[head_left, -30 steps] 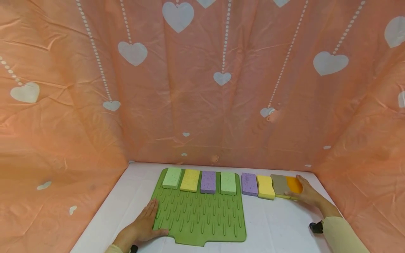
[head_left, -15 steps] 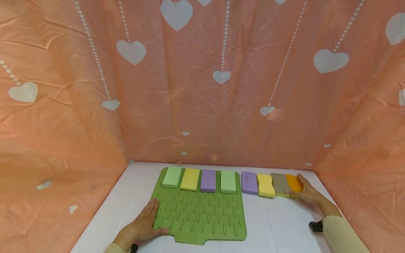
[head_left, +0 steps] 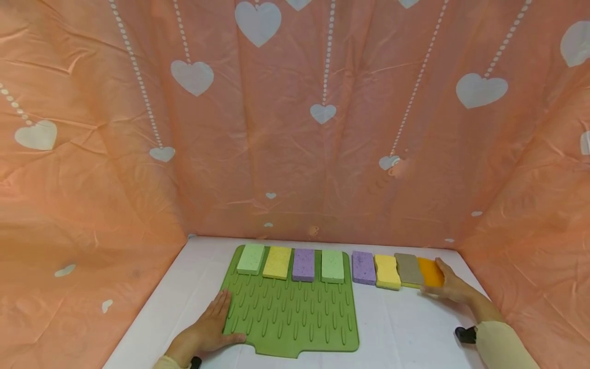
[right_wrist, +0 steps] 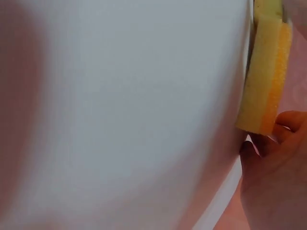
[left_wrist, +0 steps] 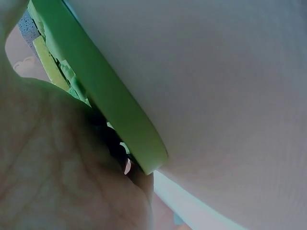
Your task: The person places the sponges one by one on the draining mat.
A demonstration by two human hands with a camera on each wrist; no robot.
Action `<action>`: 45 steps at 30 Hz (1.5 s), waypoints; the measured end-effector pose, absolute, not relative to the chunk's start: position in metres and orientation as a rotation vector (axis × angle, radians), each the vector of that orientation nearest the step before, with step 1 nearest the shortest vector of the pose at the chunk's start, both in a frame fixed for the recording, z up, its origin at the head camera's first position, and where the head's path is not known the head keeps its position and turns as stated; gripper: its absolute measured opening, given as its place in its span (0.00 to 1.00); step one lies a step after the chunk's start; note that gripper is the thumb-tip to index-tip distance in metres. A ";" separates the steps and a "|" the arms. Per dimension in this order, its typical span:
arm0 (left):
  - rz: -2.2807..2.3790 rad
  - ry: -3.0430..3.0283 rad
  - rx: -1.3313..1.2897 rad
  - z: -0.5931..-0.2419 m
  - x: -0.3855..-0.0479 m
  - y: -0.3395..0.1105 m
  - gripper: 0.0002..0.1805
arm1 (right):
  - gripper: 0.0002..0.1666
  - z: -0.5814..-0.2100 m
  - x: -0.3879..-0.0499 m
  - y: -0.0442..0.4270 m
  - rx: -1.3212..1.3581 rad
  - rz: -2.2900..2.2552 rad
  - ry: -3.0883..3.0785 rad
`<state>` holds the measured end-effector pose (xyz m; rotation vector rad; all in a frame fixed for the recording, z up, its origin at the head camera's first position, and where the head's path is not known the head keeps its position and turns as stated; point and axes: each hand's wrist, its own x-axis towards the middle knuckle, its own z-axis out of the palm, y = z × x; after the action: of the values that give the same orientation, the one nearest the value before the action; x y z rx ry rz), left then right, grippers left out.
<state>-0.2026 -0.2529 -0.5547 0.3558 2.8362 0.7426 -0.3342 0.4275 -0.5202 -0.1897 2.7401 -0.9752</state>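
Note:
A green ridged mat (head_left: pixel 290 318) lies on the white table, with my left hand (head_left: pixel 207 323) resting on its lower left corner, fingers straight and thumb spread along the front edge. In the left wrist view, the palm is beside the mat's thick rim (left_wrist: pixel 120 110). At the right end of a row of sponges is an orange-topped sponge (head_left: pixel 430 271), yellow underneath in the right wrist view. My right hand (head_left: pixel 454 288) is at its right end, thumb and fingers spread apart; whether the fingertips touch it is hard to tell. A grey-topped sponge (head_left: pixel 408 268) adjoins it on the left.
Along the mat's back edge lie a green sponge (head_left: pixel 251 259), a yellow one (head_left: pixel 277 262), a purple one (head_left: pixel 303 265) and another green one (head_left: pixel 332 266). Right of the mat are a purple sponge (head_left: pixel 363 267) and a wavy yellow sponge (head_left: pixel 387 271). Orange heart-patterned sheeting (head_left: pixel 295 169) surrounds the table.
My right hand has shifted slightly right and toward me, and more of the orange-topped sponge shows. My left hand and the mat have stayed in place.

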 end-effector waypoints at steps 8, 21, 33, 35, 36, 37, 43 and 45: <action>0.701 2.825 0.343 -0.547 -0.201 -0.250 0.73 | 0.77 -0.517 -0.327 0.428 -0.205 -0.950 2.730; 0.771 2.781 0.358 -0.548 -0.204 -0.252 0.77 | 0.68 -0.514 -0.317 0.431 -0.325 -0.915 2.795; 0.716 2.868 0.372 -0.558 -0.205 -0.254 0.76 | 0.67 -0.524 -0.299 0.437 -0.317 -0.814 2.988; 0.726 2.871 0.375 -0.559 -0.205 -0.254 0.76 | 0.67 -0.524 -0.296 0.438 -0.318 -0.816 3.010; 0.734 2.871 0.371 -0.559 -0.205 -0.254 0.76 | 0.66 -0.525 -0.294 0.438 -0.323 -0.819 3.021; 0.736 2.868 0.367 -0.559 -0.204 -0.254 0.76 | 0.66 -0.525 -0.293 0.438 -0.330 -0.822 3.032; 0.754 2.834 0.361 -0.556 -0.203 -0.256 0.76 | 0.65 -0.522 -0.284 0.435 -0.347 -0.833 3.102; 0.766 2.819 0.363 -0.557 -0.204 -0.258 0.76 | 0.64 -0.519 -0.281 0.432 -0.341 -0.834 3.129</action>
<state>-0.2042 -0.2579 -0.5574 0.3629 2.8192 0.7663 -0.2815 0.4317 -0.5194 -0.3405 3.1285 -0.8340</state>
